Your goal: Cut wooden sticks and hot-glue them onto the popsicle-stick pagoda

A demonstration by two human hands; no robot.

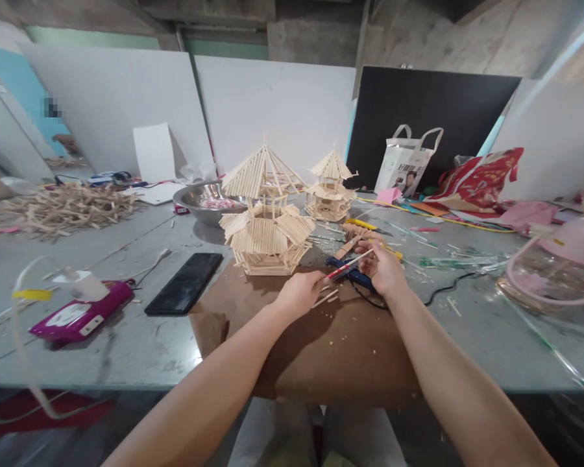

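One thin stick (351,263) held low over brown board (331,350), just before big stick pagoda (265,224). R hand (385,267) grip pinched shut on it; L hand (299,293) curled at red end, contact unclear, can't tell. Prob. stick-prep step; next move needs fine, steady pinch.

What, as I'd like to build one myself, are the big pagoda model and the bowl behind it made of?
Big pagoda model: seemingly thin pale wooden sticks, unpainted and matte, laid in rows. Bowl: apparently bare metal, grey with a dull shine on its rim.
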